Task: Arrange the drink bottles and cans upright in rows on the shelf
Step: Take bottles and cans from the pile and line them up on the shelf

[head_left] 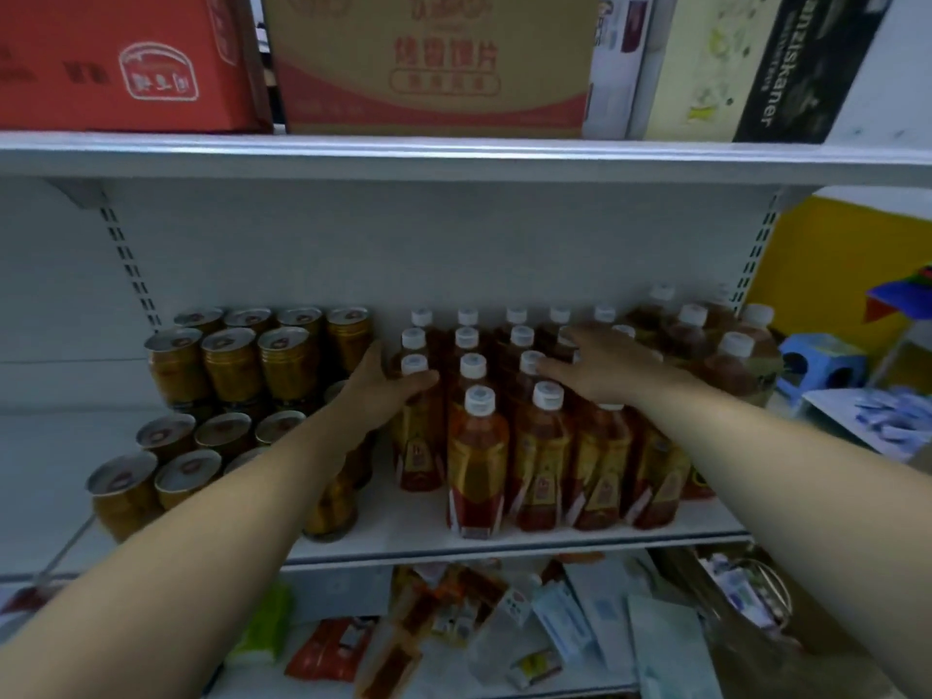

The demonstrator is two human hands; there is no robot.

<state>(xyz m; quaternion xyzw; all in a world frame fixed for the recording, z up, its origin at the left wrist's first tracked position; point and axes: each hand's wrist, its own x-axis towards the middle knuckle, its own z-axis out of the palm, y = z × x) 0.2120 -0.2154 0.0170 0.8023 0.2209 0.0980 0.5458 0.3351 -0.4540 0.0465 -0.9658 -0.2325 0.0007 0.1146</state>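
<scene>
Amber tea bottles [476, 461] with white caps stand upright in several rows on the white shelf [504, 542]. My left hand [378, 391] grips the neck of the bottle [421, 431] at the left end of the block, fingers curled round it below the cap. My right hand [600, 365] lies flat with straight fingers on the caps in the middle rows. Gold cans [232, 363] stand stacked in rows left of the bottles. Larger bottles [731, 365] stand at the right end.
Cardboard boxes [433, 63] fill the shelf above. The lower shelf [504, 623] holds scattered packets and pouches. A yellow wall [832, 274], a blue stool [817, 363] and a table with blue packets [887, 421] are to the right.
</scene>
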